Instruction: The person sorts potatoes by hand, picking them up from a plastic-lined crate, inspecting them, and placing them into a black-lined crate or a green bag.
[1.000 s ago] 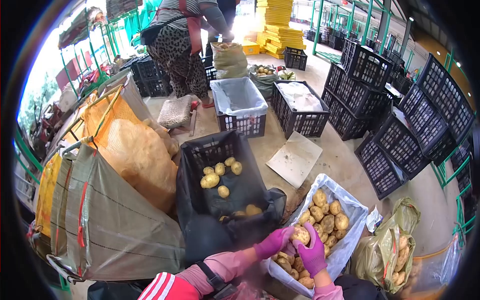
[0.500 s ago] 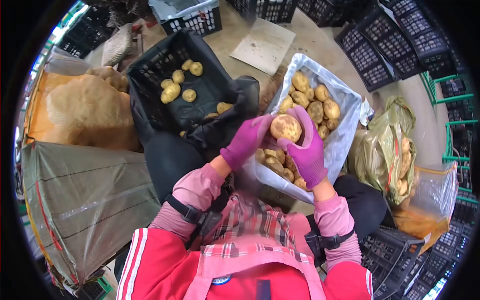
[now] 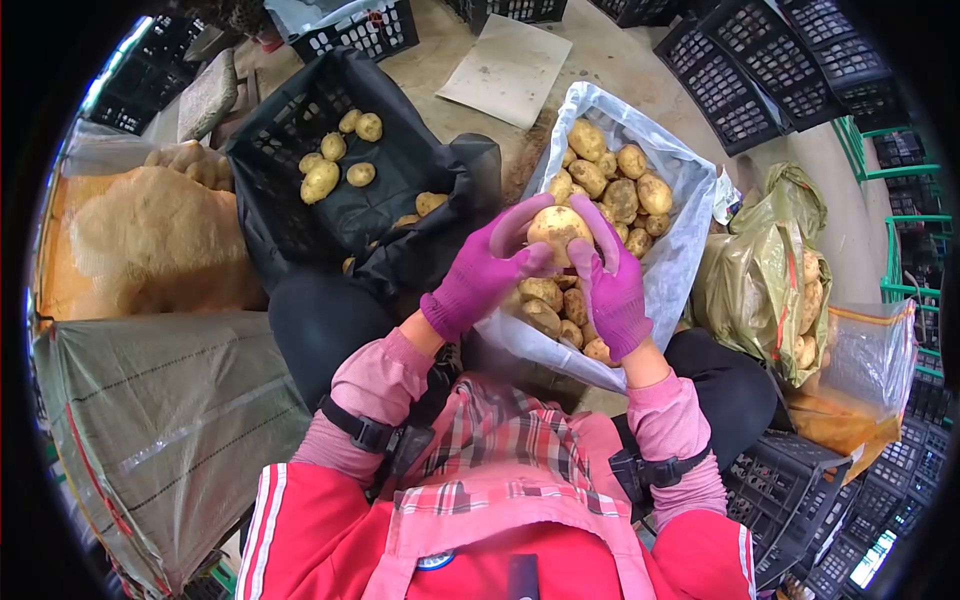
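Note:
A round potato (image 3: pixel 560 236) with brown soil patches is held between my gloved hands, over the near part of a crate lined with pale plastic (image 3: pixel 690 235). My left hand (image 3: pixel 490 265) curls round its left side, and my right hand (image 3: pixel 612 280) grips its right side. Many potatoes (image 3: pixel 622 200) fill the lined crate below and beyond my hands. To the left stands a black crate with a dark liner (image 3: pixel 400 165), tilted in view, with several loose potatoes (image 3: pixel 320 181) on its bottom.
Full sacks stand at left: an orange mesh sack (image 3: pixel 150 240) and a grey-green sack (image 3: pixel 170 400). On the right is an olive bag of potatoes (image 3: pixel 750 300). Black crates (image 3: pixel 770 70) stack at the back right. A pale flat board (image 3: pixel 507 70) lies on the floor ahead.
The potato has been turned between my hands, showing a different, soil-marked side. Both hands have shifted slightly, and the whole view has moved a little.

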A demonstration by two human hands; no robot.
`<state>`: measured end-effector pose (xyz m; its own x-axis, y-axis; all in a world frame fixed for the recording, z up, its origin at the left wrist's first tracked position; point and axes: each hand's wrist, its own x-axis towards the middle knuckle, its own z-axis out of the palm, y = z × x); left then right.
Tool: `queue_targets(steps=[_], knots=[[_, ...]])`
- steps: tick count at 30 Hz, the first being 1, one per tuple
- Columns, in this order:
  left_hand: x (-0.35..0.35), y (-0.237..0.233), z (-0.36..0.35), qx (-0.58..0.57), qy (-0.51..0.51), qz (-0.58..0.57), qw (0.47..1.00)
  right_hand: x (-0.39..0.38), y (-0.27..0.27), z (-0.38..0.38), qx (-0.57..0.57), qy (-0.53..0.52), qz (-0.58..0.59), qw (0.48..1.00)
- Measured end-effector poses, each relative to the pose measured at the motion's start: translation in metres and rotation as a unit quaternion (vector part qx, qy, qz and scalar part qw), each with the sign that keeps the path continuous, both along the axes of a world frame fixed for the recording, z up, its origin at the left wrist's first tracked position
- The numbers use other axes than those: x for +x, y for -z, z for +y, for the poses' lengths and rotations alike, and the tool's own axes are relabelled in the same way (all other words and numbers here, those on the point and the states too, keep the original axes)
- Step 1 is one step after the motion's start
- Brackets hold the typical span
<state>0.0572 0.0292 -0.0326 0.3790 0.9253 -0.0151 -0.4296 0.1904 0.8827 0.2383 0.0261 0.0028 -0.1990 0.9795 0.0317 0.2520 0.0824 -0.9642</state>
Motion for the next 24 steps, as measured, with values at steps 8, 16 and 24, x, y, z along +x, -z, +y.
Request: queue_targets(steps=[8,16,24], knots=[[-0.006,-0.011,0.001,-0.117,0.053,-0.001,0.992,-0.003,0.003,-0.003,0.034,0.005,0.113,0.993],[-0.014,-0.031,-0.004,-0.085,0.074,-0.096,0.989,-0.003,-0.013,-0.007,0.043,-0.028,-0.015,0.999],[-0.011,-0.033,-0.008,-0.072,0.065,-0.146,0.984,0.003,-0.019,-0.005,0.025,-0.017,0.058,0.998]])
